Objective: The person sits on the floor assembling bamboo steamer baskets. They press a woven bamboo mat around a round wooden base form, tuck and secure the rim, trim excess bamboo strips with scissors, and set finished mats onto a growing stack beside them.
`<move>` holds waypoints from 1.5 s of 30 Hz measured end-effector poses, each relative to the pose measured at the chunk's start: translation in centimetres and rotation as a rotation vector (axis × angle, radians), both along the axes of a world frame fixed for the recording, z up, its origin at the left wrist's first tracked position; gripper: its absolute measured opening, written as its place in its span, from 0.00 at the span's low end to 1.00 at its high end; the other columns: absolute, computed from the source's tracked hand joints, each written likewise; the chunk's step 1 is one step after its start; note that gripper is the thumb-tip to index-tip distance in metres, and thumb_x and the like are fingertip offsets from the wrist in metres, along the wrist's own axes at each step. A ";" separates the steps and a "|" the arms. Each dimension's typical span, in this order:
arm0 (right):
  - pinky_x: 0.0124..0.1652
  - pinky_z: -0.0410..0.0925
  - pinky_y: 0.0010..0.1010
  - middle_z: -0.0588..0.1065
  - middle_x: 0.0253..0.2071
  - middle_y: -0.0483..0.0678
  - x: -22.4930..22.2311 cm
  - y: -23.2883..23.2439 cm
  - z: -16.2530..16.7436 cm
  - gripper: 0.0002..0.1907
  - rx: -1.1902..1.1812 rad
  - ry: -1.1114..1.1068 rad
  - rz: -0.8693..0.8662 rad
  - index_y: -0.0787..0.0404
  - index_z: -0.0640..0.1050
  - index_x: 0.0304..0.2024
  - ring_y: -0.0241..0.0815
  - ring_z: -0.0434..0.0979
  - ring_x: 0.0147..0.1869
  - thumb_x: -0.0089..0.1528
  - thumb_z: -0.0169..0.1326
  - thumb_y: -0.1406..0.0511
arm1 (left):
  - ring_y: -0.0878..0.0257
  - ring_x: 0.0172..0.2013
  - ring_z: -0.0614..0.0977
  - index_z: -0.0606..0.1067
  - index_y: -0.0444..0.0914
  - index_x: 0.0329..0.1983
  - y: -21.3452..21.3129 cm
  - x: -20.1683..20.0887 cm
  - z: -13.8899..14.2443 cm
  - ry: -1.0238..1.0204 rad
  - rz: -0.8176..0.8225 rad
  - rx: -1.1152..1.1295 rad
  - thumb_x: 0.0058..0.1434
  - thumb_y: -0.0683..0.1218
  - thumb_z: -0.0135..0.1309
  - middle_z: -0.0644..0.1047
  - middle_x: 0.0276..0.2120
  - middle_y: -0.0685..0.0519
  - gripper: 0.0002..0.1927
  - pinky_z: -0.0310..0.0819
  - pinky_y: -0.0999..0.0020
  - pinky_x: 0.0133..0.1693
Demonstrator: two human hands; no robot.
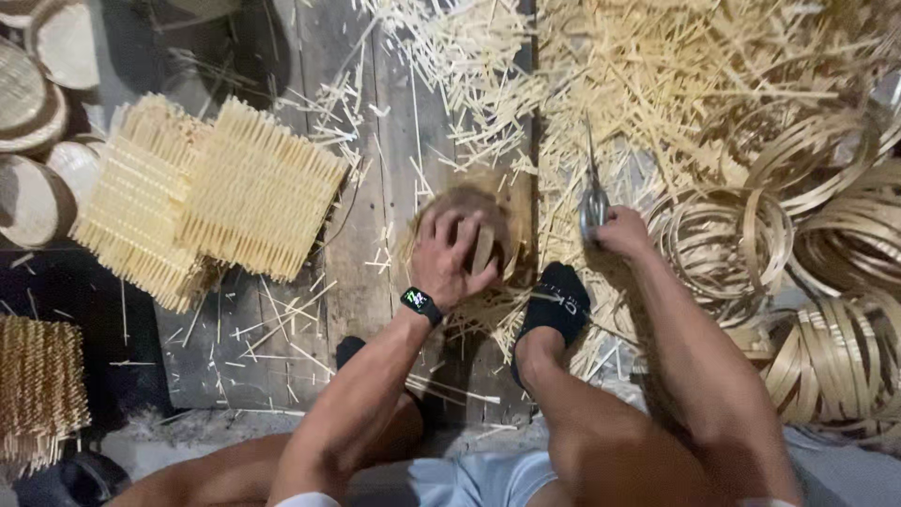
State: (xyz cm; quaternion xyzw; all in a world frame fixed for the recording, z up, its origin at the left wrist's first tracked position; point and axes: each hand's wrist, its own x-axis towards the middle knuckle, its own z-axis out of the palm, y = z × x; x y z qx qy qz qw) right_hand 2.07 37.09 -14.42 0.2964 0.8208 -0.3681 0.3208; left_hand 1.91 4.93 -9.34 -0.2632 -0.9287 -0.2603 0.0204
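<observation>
- The left hand (450, 255) sits near the centre of the view, fingers spread and pressed down on a small round woven basket (469, 225) that rests on the plank floor (324, 113); the palm grasps its top, with a smartwatch (419, 302) on the wrist.
- The right hand (621, 231) lies just toward 3 o'clock from the basket, clenched around the handles of a pair of scissors (592, 192) whose blades point toward 12 o'clock.
- A foot in a black sock (556, 305) rests at 5 o'clock from the basket, touching the litter of cut bamboo splints (657, 84).
- Open room: bare planks run from the basket toward 11 o'clock and toward 7 o'clock, with only stray splints; the 1 to 3 o'clock side is thick with cuttings.
- Coiled bamboo hoops (826, 282) crowd the right edge, from 2 to 4 o'clock.
- Square woven mats (249, 197) lie stacked at 9 o'clock, well apart from the hands; one more mat (38, 385) sits at 8 o'clock by the left edge.
- Finished round baskets (42, 103) pile up at 10 o'clock in the corner.
- The only label in view is faint lettering on the sock.
</observation>
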 end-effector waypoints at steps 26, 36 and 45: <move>0.35 0.69 0.38 0.72 0.34 0.51 1.3 -3.0 1.9 0.21 0.630 0.349 0.775 0.62 0.78 0.42 0.44 0.71 0.36 0.60 0.59 0.52 | 0.37 0.62 0.66 0.56 0.38 0.74 0.8 -2.2 -2.8 -0.315 0.075 0.172 0.34 0.48 0.74 0.64 0.66 0.37 0.62 0.62 0.47 0.65; 0.40 0.72 0.40 0.72 0.33 0.54 -1.3 -2.7 1.0 0.29 0.663 0.542 0.873 0.66 0.78 0.38 0.47 0.72 0.37 0.47 0.64 0.49 | 0.34 0.65 0.63 0.40 0.34 0.75 3.4 -0.4 -1.0 -0.483 0.456 0.141 0.45 0.55 0.73 0.59 0.66 0.28 0.67 0.59 0.45 0.66; 0.38 0.72 0.40 0.73 0.35 0.53 -2.2 -2.1 1.6 0.21 0.571 0.250 0.860 0.61 0.78 0.45 0.45 0.74 0.38 0.63 0.55 0.50 | 0.40 0.66 0.69 0.54 0.31 0.73 2.1 -1.5 -1.9 -0.397 0.336 0.313 0.46 0.46 0.68 0.66 0.66 0.34 0.53 0.64 0.53 0.68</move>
